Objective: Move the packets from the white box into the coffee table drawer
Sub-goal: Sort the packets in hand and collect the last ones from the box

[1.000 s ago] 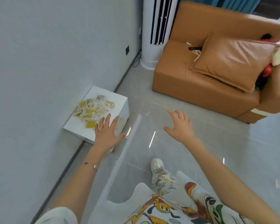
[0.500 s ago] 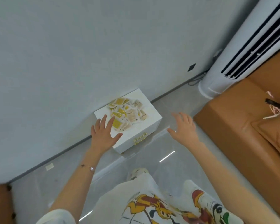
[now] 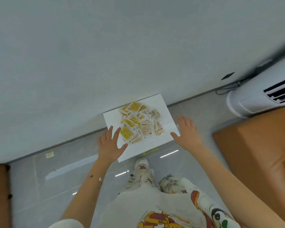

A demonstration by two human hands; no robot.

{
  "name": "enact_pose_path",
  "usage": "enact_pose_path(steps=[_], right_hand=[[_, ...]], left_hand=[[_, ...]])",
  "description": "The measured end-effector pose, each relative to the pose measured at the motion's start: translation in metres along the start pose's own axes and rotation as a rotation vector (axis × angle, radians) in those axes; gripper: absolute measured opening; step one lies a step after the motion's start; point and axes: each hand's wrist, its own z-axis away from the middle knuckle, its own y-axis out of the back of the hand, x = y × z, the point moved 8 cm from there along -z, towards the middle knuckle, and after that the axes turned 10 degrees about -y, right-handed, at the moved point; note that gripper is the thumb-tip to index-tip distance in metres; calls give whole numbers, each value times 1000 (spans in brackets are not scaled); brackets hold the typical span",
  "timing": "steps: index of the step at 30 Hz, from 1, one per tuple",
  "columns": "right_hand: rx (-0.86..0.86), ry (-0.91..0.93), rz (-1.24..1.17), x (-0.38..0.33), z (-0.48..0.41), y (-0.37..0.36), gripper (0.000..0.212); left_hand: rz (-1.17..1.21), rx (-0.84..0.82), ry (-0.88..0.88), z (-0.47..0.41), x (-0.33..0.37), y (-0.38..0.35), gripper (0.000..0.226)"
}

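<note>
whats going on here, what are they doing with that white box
A person stands over a white box on the floor against the wall, with a heap of yellow and beige packets on top. The left hand is over its near left corner and the right hand at its right edge, both open. No packet is picked up yet, and no drawer is in view.

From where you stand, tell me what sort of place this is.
Probably a home living room: a tan leather sofa on the right, a white standing air conditioner by the grey wall, and glossy floor tiles.
</note>
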Motion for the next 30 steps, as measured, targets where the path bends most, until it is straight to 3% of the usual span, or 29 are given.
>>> enact_pose_path(steps=[8, 15, 18, 24, 30], right_hand=[[-167, -8, 14, -18, -146, -125, 72], [-268, -142, -265, 6, -259, -231, 87], [-334, -288, -511, 14, -278, -253, 87], [-307, -478, -698, 28, -283, -262, 75], [-343, -592, -837, 31, -278, -259, 78]], left_hand=[[55, -60, 118, -101, -55, -109, 77], [222, -11, 309, -159, -112, -220, 87], [258, 67, 337, -162, -112, -238, 87], [288, 197, 374, -152, -103, -240, 83], [298, 96, 480, -137, -90, -252, 97]])
